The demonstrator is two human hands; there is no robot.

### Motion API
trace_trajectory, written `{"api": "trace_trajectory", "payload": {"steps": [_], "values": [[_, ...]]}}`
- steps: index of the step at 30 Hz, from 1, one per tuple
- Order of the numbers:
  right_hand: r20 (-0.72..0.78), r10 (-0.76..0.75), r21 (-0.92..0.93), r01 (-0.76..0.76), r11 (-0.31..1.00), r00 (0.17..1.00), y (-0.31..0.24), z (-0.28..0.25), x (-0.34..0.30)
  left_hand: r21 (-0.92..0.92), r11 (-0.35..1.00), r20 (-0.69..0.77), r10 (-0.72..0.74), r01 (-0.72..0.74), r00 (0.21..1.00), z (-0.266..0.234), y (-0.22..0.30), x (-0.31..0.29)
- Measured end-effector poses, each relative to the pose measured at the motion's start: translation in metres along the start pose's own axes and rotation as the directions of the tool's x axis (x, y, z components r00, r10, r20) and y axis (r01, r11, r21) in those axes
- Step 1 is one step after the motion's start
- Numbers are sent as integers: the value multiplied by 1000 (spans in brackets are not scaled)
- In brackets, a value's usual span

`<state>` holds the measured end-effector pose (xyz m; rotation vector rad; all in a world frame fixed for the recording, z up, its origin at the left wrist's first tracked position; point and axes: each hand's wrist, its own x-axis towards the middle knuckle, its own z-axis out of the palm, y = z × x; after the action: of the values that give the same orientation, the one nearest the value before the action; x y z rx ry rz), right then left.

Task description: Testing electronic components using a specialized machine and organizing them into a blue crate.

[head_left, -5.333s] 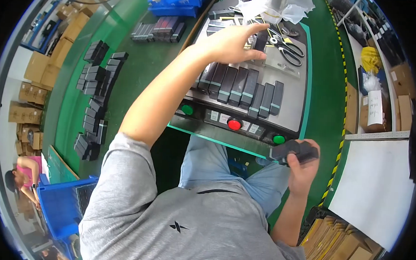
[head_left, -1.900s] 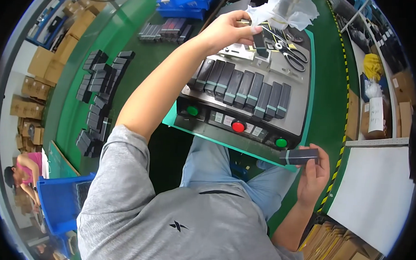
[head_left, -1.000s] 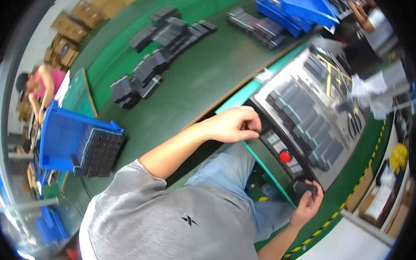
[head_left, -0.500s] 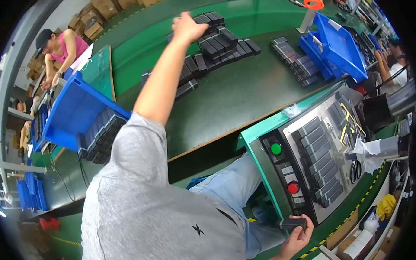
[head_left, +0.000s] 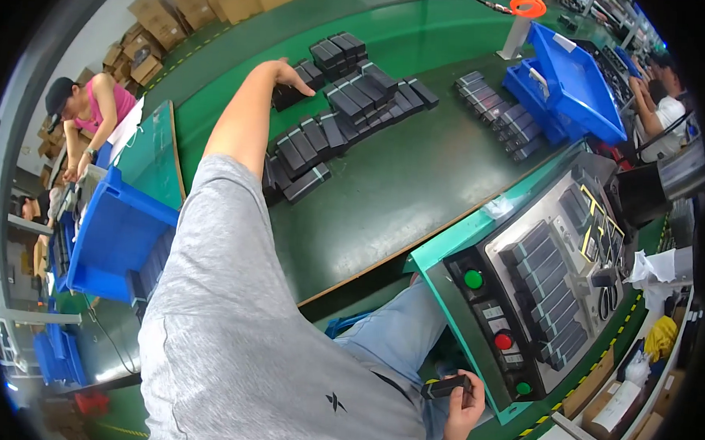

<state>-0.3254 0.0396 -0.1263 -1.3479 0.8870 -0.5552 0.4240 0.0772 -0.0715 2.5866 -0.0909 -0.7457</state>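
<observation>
Gripping a black block near one end, the right hand has its thumb and fingers closed on it, and the block's other end points left, above the person's jeans and beside the near edge of a machine. Over on the green tabletop, the left hand reaches down to a small cluster of black blocks, thumb stretched out to the right; its other fingers are mostly hidden, so I cannot tell whether it grips one. Just right of this cluster, more dark blocks lie piled and in slanting rows, many with a pale band.

On the machine's metal plate, a row of banded blocks sits side by side, with scissors beyond. Its front panel carries a red button between two green ones. Farther along the tabletop, another group of blocks lies beside blue bins. At the left, a tilted blue bin stands near a co-worker in a pink top, with cardboard boxes behind.
</observation>
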Motion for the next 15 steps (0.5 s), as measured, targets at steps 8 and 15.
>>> {"api": "trace_trajectory", "payload": {"steps": [8, 15], "values": [[35, 87, 58, -89, 994, 996, 13, 23, 11, 128, 992, -15, 23, -21, 1000, -1, -9, 10], [70, 76, 102, -83, 991, 995, 24, 23, 11, 80, 994, -193, 92, -78, 977, -1, -32, 2]]}}
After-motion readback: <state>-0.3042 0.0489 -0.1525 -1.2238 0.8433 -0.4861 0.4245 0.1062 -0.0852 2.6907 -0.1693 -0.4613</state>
